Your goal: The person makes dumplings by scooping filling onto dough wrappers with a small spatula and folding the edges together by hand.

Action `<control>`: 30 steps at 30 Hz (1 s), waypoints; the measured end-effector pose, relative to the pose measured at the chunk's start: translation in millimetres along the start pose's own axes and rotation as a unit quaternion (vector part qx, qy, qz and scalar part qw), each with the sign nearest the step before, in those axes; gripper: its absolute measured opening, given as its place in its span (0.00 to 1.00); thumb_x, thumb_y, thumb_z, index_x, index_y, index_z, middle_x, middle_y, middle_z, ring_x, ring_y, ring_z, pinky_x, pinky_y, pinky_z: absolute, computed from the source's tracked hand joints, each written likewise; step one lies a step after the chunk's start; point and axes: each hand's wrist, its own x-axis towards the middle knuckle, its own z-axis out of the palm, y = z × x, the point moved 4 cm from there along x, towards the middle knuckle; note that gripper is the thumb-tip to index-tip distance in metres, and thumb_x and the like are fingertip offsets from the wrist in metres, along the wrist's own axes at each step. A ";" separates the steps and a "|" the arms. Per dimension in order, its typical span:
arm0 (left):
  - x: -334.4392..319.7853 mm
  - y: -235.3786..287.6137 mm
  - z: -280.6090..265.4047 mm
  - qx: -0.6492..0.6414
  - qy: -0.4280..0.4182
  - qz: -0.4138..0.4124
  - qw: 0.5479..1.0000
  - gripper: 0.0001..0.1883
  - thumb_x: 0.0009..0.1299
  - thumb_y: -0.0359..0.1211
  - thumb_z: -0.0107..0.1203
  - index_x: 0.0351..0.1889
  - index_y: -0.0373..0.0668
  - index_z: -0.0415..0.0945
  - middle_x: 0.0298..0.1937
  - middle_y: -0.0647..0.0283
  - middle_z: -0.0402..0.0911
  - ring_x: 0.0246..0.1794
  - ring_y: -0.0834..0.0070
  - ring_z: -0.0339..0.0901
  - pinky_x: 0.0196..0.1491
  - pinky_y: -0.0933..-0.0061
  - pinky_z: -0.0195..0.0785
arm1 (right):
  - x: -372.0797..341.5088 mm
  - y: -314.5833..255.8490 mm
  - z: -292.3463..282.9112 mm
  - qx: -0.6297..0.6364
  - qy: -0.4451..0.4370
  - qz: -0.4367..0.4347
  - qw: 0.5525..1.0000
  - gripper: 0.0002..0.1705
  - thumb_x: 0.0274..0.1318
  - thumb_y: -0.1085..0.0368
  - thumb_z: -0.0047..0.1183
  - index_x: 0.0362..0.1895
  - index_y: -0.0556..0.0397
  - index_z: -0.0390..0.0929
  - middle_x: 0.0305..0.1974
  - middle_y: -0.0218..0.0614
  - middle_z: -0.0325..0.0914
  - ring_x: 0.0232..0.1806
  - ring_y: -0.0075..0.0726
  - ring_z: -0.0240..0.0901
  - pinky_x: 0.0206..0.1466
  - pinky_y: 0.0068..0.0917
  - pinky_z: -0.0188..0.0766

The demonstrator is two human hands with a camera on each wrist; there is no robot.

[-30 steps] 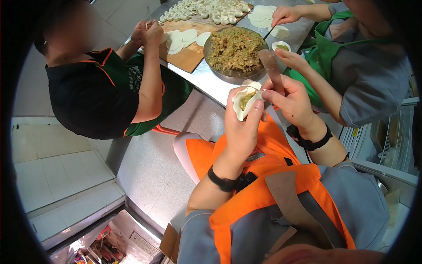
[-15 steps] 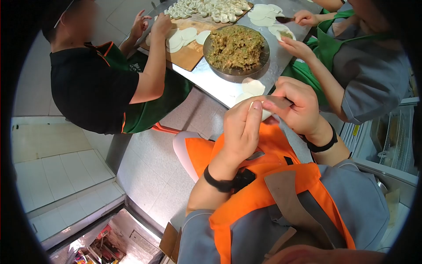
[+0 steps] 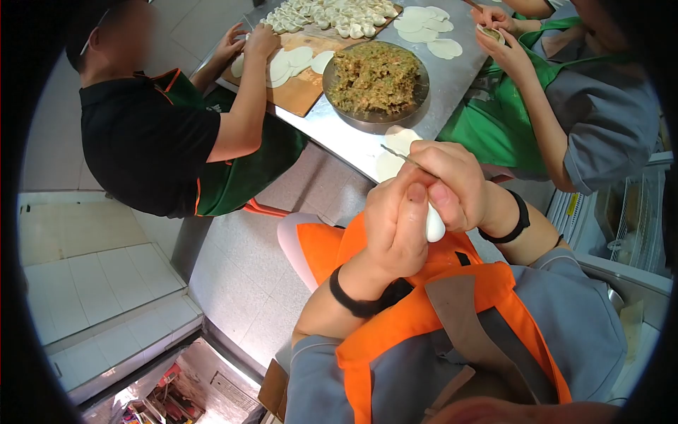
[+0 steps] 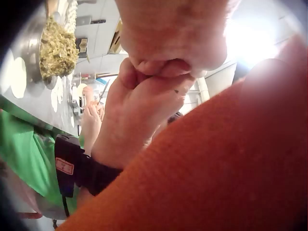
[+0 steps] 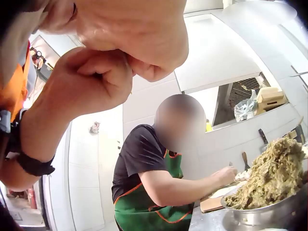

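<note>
My left hand point(image 3: 397, 227) and right hand point(image 3: 454, 182) are pressed together over the orange apron, thumbs side by side. Between them they squeeze a dumpling point(image 3: 436, 225); only its smooth white end pokes out below the thumbs, and the rest is hidden by the fingers. The right hand also keeps hold of a spatula point(image 3: 404, 158), its thin blade seen nearly edge-on and pointing toward the table. Both wrist views show curled fingers of the two hands meeting, with the dumpling hidden. Just beyond the hands, round dough wrappers point(image 3: 389, 165) lie at the table's corner.
A metal bowl point(image 3: 381, 126) heaped with green-brown filling point(image 3: 374, 76) stands on the steel table point(image 3: 452, 88). Behind are a wooden board point(image 3: 300, 95) with wrappers and many finished dumplings point(image 3: 328, 15). One person point(image 3: 145, 141) works at left, another point(image 3: 600, 106) at right.
The open, filled wrapper in my left hand has been folded, and both hands now close tightly around it. The spatula has swung from upright to pointing left. The person at right has lifted their wrapper.
</note>
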 end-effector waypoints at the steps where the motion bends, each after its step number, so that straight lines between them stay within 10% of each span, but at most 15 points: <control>1: 0.1 -0.9 0.7 0.012 0.014 0.033 0.999 0.19 0.76 0.37 0.37 0.43 0.32 0.76 0.26 0.55 0.79 0.16 0.72 0.75 0.25 0.73 0.66 | -0.4 -0.4 0.4 -0.002 0.005 -0.006 1.000 0.12 0.55 0.62 0.47 0.33 0.59 0.72 0.27 0.48 0.69 0.26 0.57 0.66 0.30 0.42 0.64; 6: -11.6 -3.7 3.5 -0.242 0.020 -0.236 0.941 0.18 0.77 0.34 0.34 0.52 0.32 0.73 0.28 0.57 0.80 0.18 0.75 0.75 0.26 0.74 0.68 | -3.9 7.4 -6.0 0.030 0.046 0.074 0.996 0.15 0.61 0.59 0.47 0.38 0.59 0.74 0.30 0.47 0.73 0.28 0.49 0.72 0.30 0.36 0.68; 11: -7.9 -2.9 -6.3 -0.143 -0.005 -0.252 0.957 0.20 0.79 0.36 0.36 0.62 0.33 0.66 0.34 0.59 0.80 0.22 0.79 0.76 0.28 0.78 0.68 | -8.3 -7.7 -17.3 0.099 0.011 0.218 0.971 0.10 0.61 0.66 0.53 0.41 0.61 0.76 0.32 0.45 0.78 0.31 0.37 0.77 0.35 0.26 0.72; 14: 3.0 -6.7 -2.3 -0.006 -0.045 -0.108 0.993 0.20 0.77 0.35 0.45 0.62 0.34 0.65 0.37 0.62 0.79 0.31 0.79 0.75 0.31 0.79 0.66 | -3.4 -8.8 -24.3 -0.035 0.012 0.103 0.994 0.04 0.59 0.74 0.53 0.38 0.61 0.76 0.30 0.42 0.78 0.28 0.37 0.77 0.33 0.26 0.72; 18: -10.5 -21.1 -2.0 -0.024 -0.032 -0.163 0.986 0.23 0.67 0.31 0.63 0.56 0.35 0.68 0.37 0.62 0.76 0.31 0.79 0.72 0.33 0.78 0.68 | -6.6 -10.7 -33.8 -0.023 0.046 0.140 0.989 0.04 0.60 0.74 0.51 0.39 0.60 0.77 0.30 0.40 0.79 0.29 0.34 0.77 0.33 0.27 0.71; 22: -4.3 -6.7 -3.2 0.111 0.104 -0.046 0.987 0.22 0.63 0.27 0.66 0.51 0.35 0.70 0.36 0.60 0.78 0.30 0.76 0.76 0.30 0.75 0.69 | -17.4 8.0 -31.2 0.030 0.079 0.112 0.990 0.06 0.61 0.75 0.49 0.41 0.60 0.77 0.32 0.37 0.77 0.29 0.26 0.75 0.30 0.24 0.67; 30: -10.5 -11.9 1.8 0.227 0.059 0.058 0.970 0.11 0.64 0.21 0.58 0.43 0.35 0.71 0.29 0.54 0.78 0.22 0.59 0.76 0.25 0.65 0.67 | -21.6 12.5 -35.1 0.065 0.069 0.130 0.987 0.06 0.57 0.76 0.53 0.40 0.60 0.77 0.32 0.36 0.74 0.28 0.24 0.69 0.29 0.21 0.62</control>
